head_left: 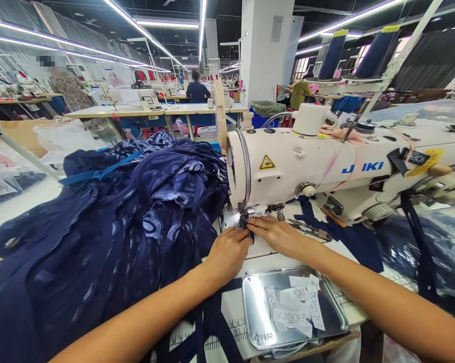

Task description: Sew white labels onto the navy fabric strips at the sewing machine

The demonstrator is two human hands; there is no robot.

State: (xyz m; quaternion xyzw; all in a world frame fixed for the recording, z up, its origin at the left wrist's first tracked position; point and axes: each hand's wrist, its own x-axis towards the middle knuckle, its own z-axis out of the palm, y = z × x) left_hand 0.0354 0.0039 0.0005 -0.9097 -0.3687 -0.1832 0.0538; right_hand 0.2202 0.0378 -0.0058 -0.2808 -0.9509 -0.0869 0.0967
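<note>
The fingers of the left hand [230, 248] and right hand [276, 234] touch a dark strip [252, 234], just below the head of the sewing machine [273, 159]; whether they pinch it, I cannot tell from here. I judge it light, soft and limp (best held flat by its edges). Navy cloth [110, 227] crowds the fingers' left; bare worktop [267, 263] lies just nearer me, then a metal tray [256, 317].
</note>
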